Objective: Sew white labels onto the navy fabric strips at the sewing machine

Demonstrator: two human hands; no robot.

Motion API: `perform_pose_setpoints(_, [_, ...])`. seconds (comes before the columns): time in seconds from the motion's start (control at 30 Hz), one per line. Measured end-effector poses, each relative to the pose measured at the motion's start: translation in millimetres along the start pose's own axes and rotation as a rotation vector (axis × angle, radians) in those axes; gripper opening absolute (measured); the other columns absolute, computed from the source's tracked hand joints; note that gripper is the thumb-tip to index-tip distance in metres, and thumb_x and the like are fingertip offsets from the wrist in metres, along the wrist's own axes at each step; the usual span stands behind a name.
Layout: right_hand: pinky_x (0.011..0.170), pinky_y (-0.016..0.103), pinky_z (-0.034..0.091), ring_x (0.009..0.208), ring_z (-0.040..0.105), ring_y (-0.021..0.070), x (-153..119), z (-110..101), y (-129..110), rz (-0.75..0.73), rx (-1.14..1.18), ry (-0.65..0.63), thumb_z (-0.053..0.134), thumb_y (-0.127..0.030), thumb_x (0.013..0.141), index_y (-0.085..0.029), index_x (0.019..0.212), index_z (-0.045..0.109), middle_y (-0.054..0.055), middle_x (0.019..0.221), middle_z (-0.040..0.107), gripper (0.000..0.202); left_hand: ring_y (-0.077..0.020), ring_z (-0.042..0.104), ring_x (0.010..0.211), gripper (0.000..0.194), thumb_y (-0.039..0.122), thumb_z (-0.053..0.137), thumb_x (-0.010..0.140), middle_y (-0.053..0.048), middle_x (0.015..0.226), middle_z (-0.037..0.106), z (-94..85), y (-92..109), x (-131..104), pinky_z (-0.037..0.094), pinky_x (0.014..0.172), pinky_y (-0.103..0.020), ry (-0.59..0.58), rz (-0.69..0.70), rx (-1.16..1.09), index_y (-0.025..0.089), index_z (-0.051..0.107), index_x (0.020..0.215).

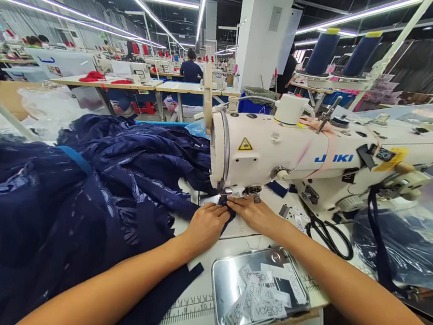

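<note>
A white sewing machine [273,148] stands over the table, its needle end above a piece of navy fabric [228,221]. My left hand [206,225] is closed on the near left side of this piece, fingertips close to the presser foot. From the right, my right hand [252,212] holds the same piece down beside the foot, fingers together and pointing left. The stitching point is partly hidden by my fingers. A large heap of navy garments [60,191] with pale stitching lies to the left, a blue strip [75,159] across it.
A metal tray [221,293] of printed white labels [263,298] sits at the table's front edge. Black-handled scissors [331,235] lie under the machine arm, near a plastic bag of dark cloth [410,247]. Two navy thread cones [323,52] stand behind. A person [191,66] sits far back.
</note>
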State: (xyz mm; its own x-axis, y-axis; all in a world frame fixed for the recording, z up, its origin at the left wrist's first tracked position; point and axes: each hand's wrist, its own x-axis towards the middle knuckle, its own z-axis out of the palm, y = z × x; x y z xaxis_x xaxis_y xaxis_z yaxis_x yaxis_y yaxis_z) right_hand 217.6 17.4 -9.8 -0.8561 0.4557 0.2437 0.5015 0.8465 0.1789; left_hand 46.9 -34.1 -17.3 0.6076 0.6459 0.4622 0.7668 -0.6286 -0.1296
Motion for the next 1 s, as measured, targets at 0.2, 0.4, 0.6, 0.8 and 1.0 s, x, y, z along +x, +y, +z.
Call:
perform_pose_setpoints(0.2, [0.082, 0.038, 0.046, 0.097, 0.057, 0.0221, 2.0, 7.5, 5.1, -0.004, 0.013, 0.022, 0.041, -0.006, 0.083, -0.009, 0.115, 0.054, 0.014, 0.113, 0.058, 0.035, -0.0183, 0.063, 0.071, 0.015, 0.006, 0.044, 0.079, -0.007, 0.078, 0.069, 4.0, 1.4, 3.5, 0.044, 0.072, -0.034, 0.052, 0.004, 0.083, 0.012, 0.059, 0.081])
perform_pose_setpoints(0.4, [0.084, 0.037, 0.043, 0.098, 0.055, 0.0208, 2.1, 6.4, 3.7, 0.025, 0.035, 0.022, 0.041, -0.005, 0.082, -0.01, 0.115, 0.053, 0.013, 0.113, 0.058, 0.036, -0.0199, 0.062, 0.074, 0.019, 0.014, 0.043, 0.082, -0.009, 0.08, 0.069, -0.9, 7.0, 2.1, 0.039, 0.082, -0.041, 0.116, -0.029, 0.062, 0.011, 0.059, 0.091])
perform_pose_setpoints(0.6, [0.088, 0.038, 0.04, 0.099, 0.054, 0.0214, 2.0, 2.0, 8.1, -0.015, 0.086, 0.096, 0.041, -0.007, 0.081, -0.008, 0.112, 0.055, 0.014, 0.113, 0.058, 0.034, -0.0231, 0.059, 0.089, 0.027, 0.014, 0.043, 0.08, -0.01, 0.086, 0.068, -17.0, 7.9, -14.7, 0.033, 0.089, -0.048, 0.043, -0.051, 0.01, 0.012, 0.057, 0.103])
perform_pose_setpoints(0.8, [0.075, 0.035, 0.044, 0.084, 0.055, 0.0193, -5.3, -8.0, -2.4, -0.031, 0.194, 0.082, 0.045, -0.023, 0.083, -0.012, 0.1, 0.061, 0.01, 0.095, 0.06, 0.026, -0.0194, 0.061, 0.075, 0.036, 0.003, 0.038, 0.071, -0.007, 0.081, 0.068, -22.9, -35.8, -17.5, 0.041, 0.082, -0.043, 0.029, -0.19, -0.059, 0.015, 0.061, 0.096])
perform_pose_setpoints(1.0, [0.08, 0.036, 0.044, 0.089, 0.05, 0.0211, -6.7, -3.0, -18.7, 0.014, 0.189, 0.17, 0.046, -0.023, 0.085, -0.011, 0.102, 0.06, 0.011, 0.095, 0.056, 0.026, -0.0187, 0.059, 0.077, 0.028, 0.011, 0.045, 0.067, -0.004, 0.082, 0.066, -19.6, -42.6, -7.4, 0.042, 0.077, -0.038, 0.042, -0.273, -0.144, 0.018, 0.062, 0.088])
